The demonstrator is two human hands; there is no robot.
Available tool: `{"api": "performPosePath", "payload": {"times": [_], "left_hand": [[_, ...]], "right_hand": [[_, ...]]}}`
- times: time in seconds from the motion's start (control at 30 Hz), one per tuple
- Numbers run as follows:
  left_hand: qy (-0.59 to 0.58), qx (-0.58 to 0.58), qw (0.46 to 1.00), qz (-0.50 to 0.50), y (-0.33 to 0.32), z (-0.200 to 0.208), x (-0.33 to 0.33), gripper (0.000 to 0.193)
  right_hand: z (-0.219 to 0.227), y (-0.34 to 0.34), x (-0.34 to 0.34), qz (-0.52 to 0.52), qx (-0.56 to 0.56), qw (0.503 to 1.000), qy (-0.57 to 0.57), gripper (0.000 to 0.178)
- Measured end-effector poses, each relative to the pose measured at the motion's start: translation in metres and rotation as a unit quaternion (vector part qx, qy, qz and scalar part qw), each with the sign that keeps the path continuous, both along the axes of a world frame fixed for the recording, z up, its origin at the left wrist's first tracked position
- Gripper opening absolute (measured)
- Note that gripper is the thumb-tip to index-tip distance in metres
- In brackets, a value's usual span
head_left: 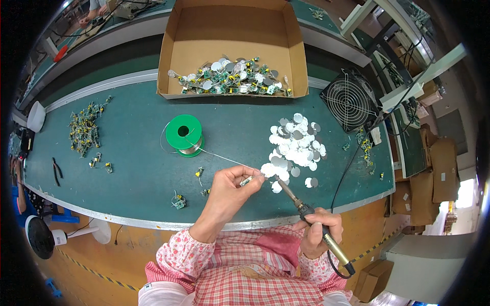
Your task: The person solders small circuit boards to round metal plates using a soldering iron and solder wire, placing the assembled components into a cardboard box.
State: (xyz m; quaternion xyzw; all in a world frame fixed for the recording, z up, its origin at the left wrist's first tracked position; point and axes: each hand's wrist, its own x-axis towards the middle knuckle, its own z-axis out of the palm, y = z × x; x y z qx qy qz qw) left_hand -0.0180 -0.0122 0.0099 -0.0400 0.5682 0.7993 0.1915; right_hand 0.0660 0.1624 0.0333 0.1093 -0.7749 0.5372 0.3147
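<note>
My left hand (pixel 224 191) is closed in a pinch on a thin solder wire (pixel 224 157), with a small circuit board (pixel 247 180) partly hidden among its fingers. The wire runs back to a green spool (pixel 192 125) on the bench. In my right hand (pixel 324 228) I grip a soldering iron (pixel 334 248), its tip pointing up and left, close to my left fingertips. Just beyond the tip lies a heap of round silvery discs (pixel 293 148). Loose small boards with yellow parts (pixel 178 200) sit left of my left wrist.
A cardboard box (pixel 232 25) holding boards and discs stands at the back. To its right is a black fan (pixel 349 99). A pile of boards (pixel 84 130) and pliers (pixel 57 171) lie on the left. A black cord (pixel 343 181) crosses the right side. Another person's hand (pixel 87 20) shows far left.
</note>
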Motion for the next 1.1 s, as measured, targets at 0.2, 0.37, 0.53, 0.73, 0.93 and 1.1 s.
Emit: {"api": "performPosePath", "payload": {"times": [0.2,0.37,0.53,0.73,0.93,1.1], "left_hand": [[-0.007,0.018,1.000,0.016,-0.001,0.004,0.000,0.013],[0.001,0.019,1.000,0.019,-0.002,0.005,0.000,0.013],[-0.013,0.029,0.999,0.017,-0.004,0.006,0.002,0.013],[-0.036,0.029,0.999,0.008,-0.005,-0.003,0.003,0.012],[-0.032,0.026,0.999,-0.010,-0.004,-0.003,0.007,0.011],[0.085,-0.038,0.995,-0.047,-0.004,0.010,0.024,0.010]], "right_hand": [[-0.002,-0.002,-0.003,0.041,0.018,0.999,-0.010,0.015],[0.000,-0.005,-0.006,0.053,0.030,0.998,-0.013,0.014],[0.002,-0.006,-0.007,0.059,0.042,0.997,-0.017,0.012],[0.006,0.000,-0.008,0.125,0.174,0.977,-0.001,0.011],[-0.020,-0.004,-0.001,-0.036,-0.054,0.996,0.058,0.014],[-0.024,-0.001,-0.006,-0.114,-0.019,0.990,-0.085,0.014]]}}
